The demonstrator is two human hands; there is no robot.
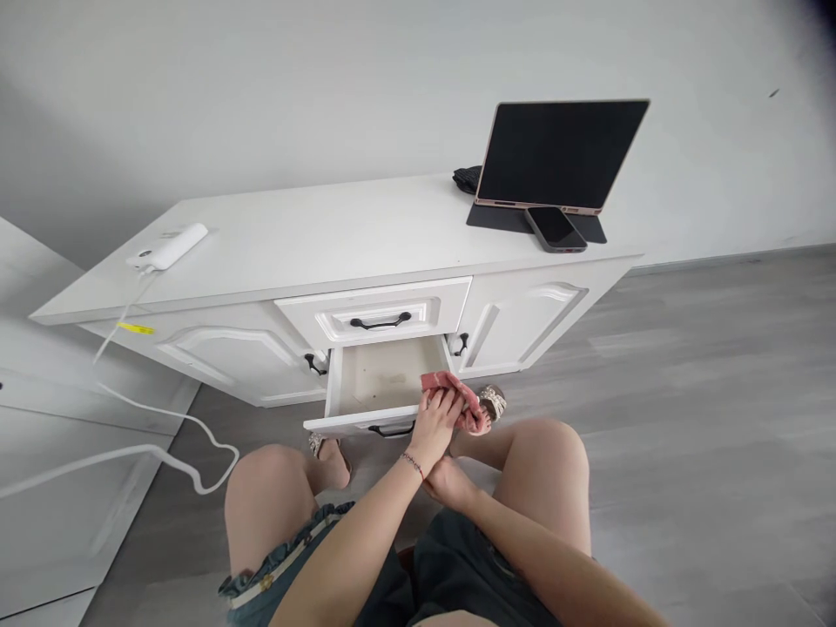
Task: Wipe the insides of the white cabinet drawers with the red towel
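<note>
A pink-red cloth (465, 406) with a pale pattern is bunched up at the right front corner of the pulled-out lower drawer (372, 379). My left hand (439, 425), a bracelet at its wrist, lies over the cloth with its fingers bent onto it. Just below, my right hand (450, 482) is tucked against the left wrist. Its fingers are mostly hidden, so what they hold does not show. Inside the drawer only the pale bottom and a few small marks are visible.
The white cabinet (313, 239) carries a tablet (565, 155) on a stand, a phone (556, 229), a dark folded item (466, 179) and a white power strip (171, 247). Its white cable (163, 409) hangs at the left. My knees flank the drawer, above the grey floor (685, 418).
</note>
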